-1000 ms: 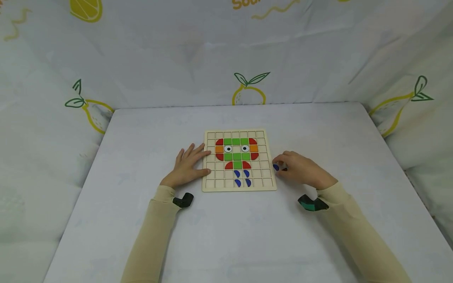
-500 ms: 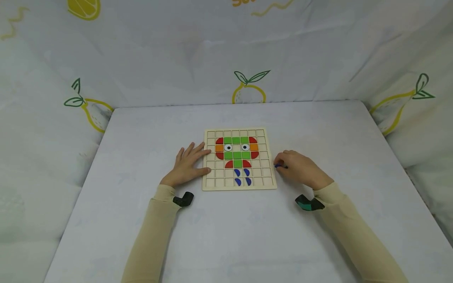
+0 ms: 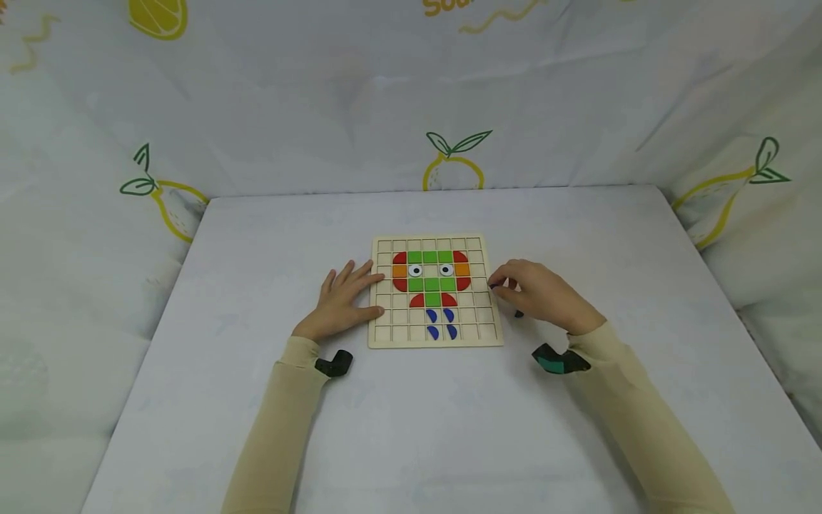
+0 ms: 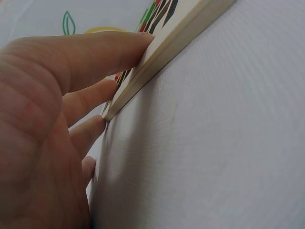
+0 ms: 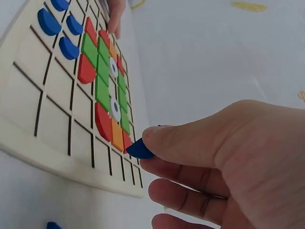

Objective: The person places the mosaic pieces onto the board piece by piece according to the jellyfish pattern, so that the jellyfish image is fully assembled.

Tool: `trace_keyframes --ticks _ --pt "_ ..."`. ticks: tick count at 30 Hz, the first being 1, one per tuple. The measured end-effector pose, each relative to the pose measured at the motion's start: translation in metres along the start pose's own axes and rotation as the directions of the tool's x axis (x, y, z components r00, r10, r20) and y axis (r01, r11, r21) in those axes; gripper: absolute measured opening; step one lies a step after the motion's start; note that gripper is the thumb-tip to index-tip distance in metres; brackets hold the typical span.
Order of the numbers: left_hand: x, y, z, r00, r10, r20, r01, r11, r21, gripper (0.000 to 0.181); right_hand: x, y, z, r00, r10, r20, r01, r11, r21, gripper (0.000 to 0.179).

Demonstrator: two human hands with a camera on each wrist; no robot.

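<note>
A wooden grid board (image 3: 392, 333) lies mid-table, with red, green and orange pieces, two eye discs (image 3: 414, 270) and several blue half-round pieces (image 5: 69, 47) set in its squares. My left hand (image 3: 340, 300) rests spread at the board's left side, thumb and fingertips over its edge. Beyond the right edge, my right hand (image 3: 542, 293) pinches a blue piece with a curved edge (image 5: 140, 150) between thumb and index finger. In the right wrist view that piece overlaps the board's far corner area. Another dark blue piece (image 3: 519, 314) lies on the table under the right hand.
The board sits on a white cloth-covered table (image 3: 424, 421). White curtains with lemon drawings (image 3: 452, 171) stand behind and at both sides. A dark wrist strap device (image 3: 560, 360) is on the right sleeve, another (image 3: 334, 363) on the left.
My right hand has lifted a blue piece from beside the board and moved slightly up and left toward the board's right edge. The left hand stays in place.
</note>
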State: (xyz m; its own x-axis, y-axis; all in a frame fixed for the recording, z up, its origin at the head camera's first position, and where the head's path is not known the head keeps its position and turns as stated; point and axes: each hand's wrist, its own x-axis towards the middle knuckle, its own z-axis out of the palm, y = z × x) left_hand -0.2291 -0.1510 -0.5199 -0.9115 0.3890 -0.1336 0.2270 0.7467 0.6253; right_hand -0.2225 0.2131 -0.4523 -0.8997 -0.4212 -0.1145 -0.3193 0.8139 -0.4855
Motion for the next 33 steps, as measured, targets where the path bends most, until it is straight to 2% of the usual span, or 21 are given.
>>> trace_keyframes --ticks 9,14,21,33 --pt "-0.001 -0.001 0.000 1.000 -0.004 0.003 0.004 1.000 -0.001 0.069 0.014 -0.031 -0.002 0.999 -0.036 -0.011 0.037 0.996 0.078 0.015" --pt "-0.001 0.000 -0.001 1.000 0.000 0.002 0.000 1.000 -0.008 0.069 0.025 -0.045 0.004 0.996 -0.085 -0.012 0.085 0.989 0.121 0.010" --pt "-0.001 0.002 -0.002 1.000 0.003 0.003 -0.003 1.000 -0.015 0.069 0.039 -0.053 0.018 0.990 -0.127 0.055 0.114 0.974 0.195 0.012" --pt "0.001 -0.002 -0.001 1.000 0.005 0.003 -0.005 1.000 0.002 0.069 0.051 -0.065 0.046 0.980 -0.161 0.120 0.150 0.984 0.098 0.013"
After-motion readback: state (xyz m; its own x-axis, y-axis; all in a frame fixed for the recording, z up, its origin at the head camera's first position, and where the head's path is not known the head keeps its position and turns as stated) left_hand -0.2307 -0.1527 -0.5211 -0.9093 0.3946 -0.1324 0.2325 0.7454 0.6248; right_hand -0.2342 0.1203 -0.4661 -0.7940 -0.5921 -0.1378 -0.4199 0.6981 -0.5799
